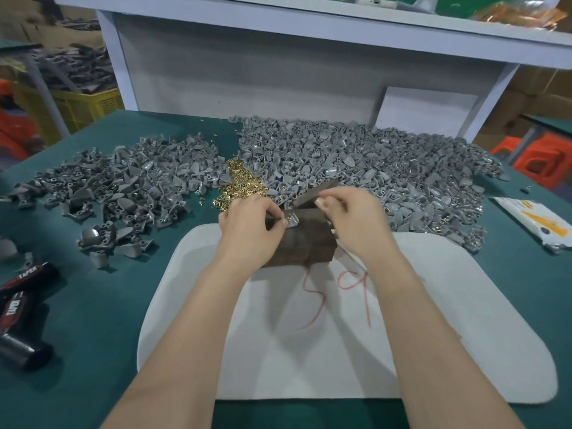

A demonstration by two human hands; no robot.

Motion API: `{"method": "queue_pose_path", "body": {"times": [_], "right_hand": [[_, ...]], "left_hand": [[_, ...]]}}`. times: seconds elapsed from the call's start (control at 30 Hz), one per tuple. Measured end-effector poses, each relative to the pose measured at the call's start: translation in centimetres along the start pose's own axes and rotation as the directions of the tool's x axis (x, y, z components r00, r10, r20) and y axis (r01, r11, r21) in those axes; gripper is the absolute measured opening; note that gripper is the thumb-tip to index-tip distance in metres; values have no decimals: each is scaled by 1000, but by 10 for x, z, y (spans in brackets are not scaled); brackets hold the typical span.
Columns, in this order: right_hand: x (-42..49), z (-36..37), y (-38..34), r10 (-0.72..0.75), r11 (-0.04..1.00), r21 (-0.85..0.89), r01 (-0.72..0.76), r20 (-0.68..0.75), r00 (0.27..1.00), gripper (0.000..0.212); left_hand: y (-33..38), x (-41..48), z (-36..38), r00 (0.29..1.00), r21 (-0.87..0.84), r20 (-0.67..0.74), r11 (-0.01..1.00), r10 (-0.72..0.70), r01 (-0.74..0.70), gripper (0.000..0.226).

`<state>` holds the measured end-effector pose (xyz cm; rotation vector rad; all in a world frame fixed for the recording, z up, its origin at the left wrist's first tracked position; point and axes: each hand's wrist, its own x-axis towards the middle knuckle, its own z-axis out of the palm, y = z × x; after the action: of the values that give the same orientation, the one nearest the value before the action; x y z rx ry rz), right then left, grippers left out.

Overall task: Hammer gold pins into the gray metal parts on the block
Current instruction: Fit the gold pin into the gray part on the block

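Observation:
A dark brown block (305, 244) stands on a white pad (433, 320) in the middle of the green table. On the block's top lies a small gray metal part (292, 220) with a gold pin in it. My left hand (249, 226) pinches that part with thumb and forefinger. My right hand (356, 218) grips a metal hammer (312, 195), whose flat head points left above the block. A heap of gold pins (241, 182) lies just behind my left hand.
Two big piles of gray metal parts cover the table's back, one on the left (123, 187) and one on the right (387, 168). Black tape rolls (21, 305) lie at the left edge, a white packet (535, 222) at the right. A white shelf frame (278, 72) rises behind.

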<state>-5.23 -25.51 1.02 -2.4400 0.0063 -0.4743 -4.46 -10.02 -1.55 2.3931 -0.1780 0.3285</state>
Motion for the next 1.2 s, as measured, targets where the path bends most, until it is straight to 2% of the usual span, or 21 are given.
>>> {"method": "queue_pose_path", "body": {"times": [0.07, 0.13, 0.2, 0.3, 0.37, 0.4, 0.47, 0.53, 0.63, 0.8, 1.2], "right_hand": [[1, -10, 20, 121, 979, -163, -122, -17, 993, 22], [-2, -12, 32, 259, 922, -325, -212, 109, 960, 31], [-3, -7, 34, 310, 910, -338, -238, 177, 934, 30], [-2, -4, 24, 183, 953, -249, -172, 22, 983, 35], [0, -2, 10, 28, 996, -82, -34, -64, 998, 18], [0, 1, 2, -36, 999, -28, 35, -42, 998, 8], [-1, 11, -10, -98, 995, -16, 100, 67, 993, 9], [0, 23, -16, -96, 992, -69, 106, 137, 986, 11], [2, 32, -17, -82, 988, -116, 98, 136, 987, 11], [2, 36, -16, -65, 993, -94, 76, 116, 991, 8], [0, 36, -17, 8, 1000, 30, -11, 115, 993, 17]], "left_hand": [[0, 0, 0, 1000, -1, -7, 1000, -6, 6, 19], [0, 0, 0, 1000, -5, -12, 1000, -16, 16, 22], [0, 0, 0, 1000, -4, -8, 1000, -23, 22, 20], [0, 0, 0, 1000, 1, 4, 1000, -27, 27, 15], [1, 0, -1, 1000, 5, 7, 1000, -23, 23, 15], [1, 0, -1, 1000, 5, 5, 1000, -20, 20, 16], [1, 0, -2, 1000, -5, 0, 1000, -14, 14, 16], [1, 0, -2, 1000, -21, 6, 1000, -14, 14, 14], [1, 0, -2, 1000, -23, 9, 1000, -19, 19, 13], [0, 0, -1, 1000, -6, -4, 1000, -12, 12, 13], [-2, 0, 0, 1000, -4, -22, 1000, 17, -17, 13]]}}
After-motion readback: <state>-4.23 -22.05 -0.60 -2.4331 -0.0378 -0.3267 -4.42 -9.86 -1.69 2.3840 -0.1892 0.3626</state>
